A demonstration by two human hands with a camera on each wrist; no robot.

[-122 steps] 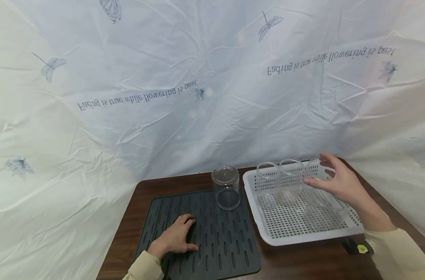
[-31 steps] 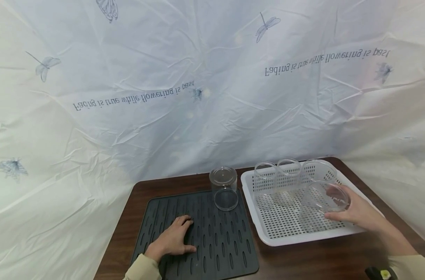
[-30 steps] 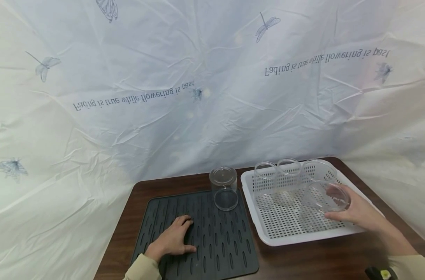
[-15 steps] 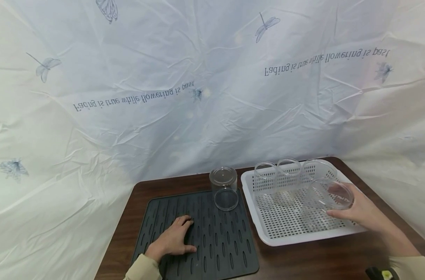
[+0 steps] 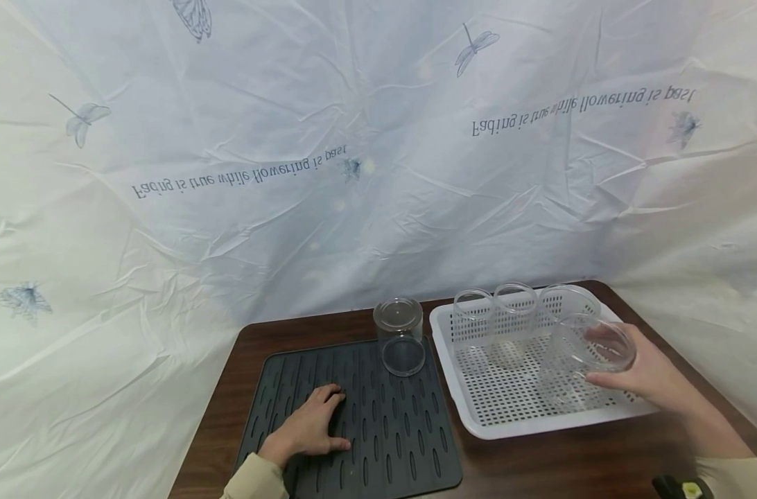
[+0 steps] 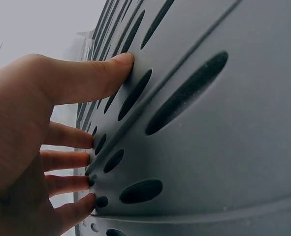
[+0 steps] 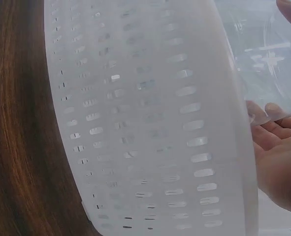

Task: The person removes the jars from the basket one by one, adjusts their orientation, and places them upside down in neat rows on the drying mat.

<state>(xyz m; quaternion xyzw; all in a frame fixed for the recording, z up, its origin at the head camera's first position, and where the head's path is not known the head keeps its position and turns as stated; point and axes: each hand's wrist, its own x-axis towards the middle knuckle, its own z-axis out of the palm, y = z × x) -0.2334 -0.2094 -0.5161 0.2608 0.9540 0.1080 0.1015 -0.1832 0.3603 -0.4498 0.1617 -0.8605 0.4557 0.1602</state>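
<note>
Right grip point(image 5: 643, 364) clasping a cup point(image 5: 567, 359), splayed left grip point(image 5: 308, 426) touching the mat point(image 5: 385, 416): only the head view shows both.

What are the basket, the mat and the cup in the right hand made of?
Basket: probably plastic, satin white, with rows of slots.
Mat: likely rubber or silicone, dull dark grey with oval grooves.
Cup: glass or clear plastic, I can't tell which; glossy, with highlights, the right hand showing through.

Before you hangs a wrinkled, whitish-blue sheet point(image 5: 378, 229) printed with blue dragonflies point(image 5: 473, 48) and dark lettering point(image 5: 583, 109), behind a dark brown wood-grain table point(image 5: 541, 457).
</note>
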